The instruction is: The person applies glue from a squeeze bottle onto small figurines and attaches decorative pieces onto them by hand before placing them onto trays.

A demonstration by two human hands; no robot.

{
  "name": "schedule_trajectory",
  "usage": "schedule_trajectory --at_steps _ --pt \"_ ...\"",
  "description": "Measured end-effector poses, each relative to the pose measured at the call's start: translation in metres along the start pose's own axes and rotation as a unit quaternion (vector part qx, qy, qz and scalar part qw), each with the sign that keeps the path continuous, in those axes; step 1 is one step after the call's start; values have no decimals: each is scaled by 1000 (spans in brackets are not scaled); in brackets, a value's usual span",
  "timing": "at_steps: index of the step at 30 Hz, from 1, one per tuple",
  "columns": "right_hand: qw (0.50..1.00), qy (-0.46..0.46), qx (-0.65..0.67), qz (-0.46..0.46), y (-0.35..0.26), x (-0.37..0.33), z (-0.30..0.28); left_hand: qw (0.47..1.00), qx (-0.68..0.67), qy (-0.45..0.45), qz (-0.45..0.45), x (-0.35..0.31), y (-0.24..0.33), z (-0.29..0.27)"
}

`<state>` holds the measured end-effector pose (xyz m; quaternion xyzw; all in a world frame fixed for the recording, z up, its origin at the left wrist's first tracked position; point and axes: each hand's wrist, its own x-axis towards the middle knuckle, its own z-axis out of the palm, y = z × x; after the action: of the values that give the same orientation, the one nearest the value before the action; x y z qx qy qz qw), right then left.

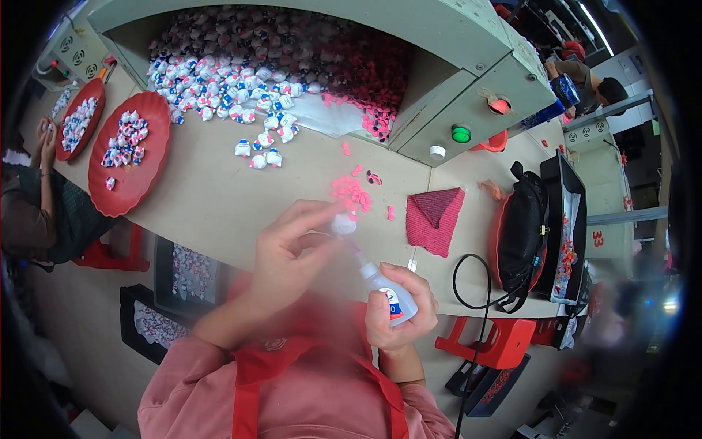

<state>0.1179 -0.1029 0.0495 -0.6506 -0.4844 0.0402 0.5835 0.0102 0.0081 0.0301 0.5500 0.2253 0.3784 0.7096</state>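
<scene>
Beige surface (208,208) is overhung by a pale green cabinet (468,44), under whose open front a large heap of small white, blue and pink figures (241,80) is piled. Between the thumb and forefinger of the left hand (294,249) a small white piece (344,224) is held at the fingertips, just short of a scatter of pink pieces (353,194) lying on the surface. Within the right hand (402,306), lower and to the right, a squeeze bottle (395,295) is gripped, its nozzle aimed up and leftward at the left fingers; whether the white piece is touched by the tip cannot be told. The white piece is seen as rounded and pale, with pink at its upper edge, its finer detail lost to blur. The bottle is translucent, with a narrow tapered neck and a white, blue and red label, and is held tilted. The left hand is nearly closed in a pinch, its wrist bent and its forearm brought in from the lower left. The right hand is curled around the bottle's body, with the thumb laid along the near side and the forefinger along the far side. To the right, a folded dark pink cloth (436,227) is laid flat.
</scene>
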Motion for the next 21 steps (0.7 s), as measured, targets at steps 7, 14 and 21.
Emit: schedule_trajectory --at_steps 7,14,21 --pt "998 -31 -7 -47 -4 10 -5 1000 25 7 8 1 -2 -3" --pt "999 -16 -13 -29 -5 9 -5 999 -31 -4 -28 2 1 -5" --pt "998 -11 -8 -55 -2 10 -3 981 -129 -5 -145 5 1 -10"
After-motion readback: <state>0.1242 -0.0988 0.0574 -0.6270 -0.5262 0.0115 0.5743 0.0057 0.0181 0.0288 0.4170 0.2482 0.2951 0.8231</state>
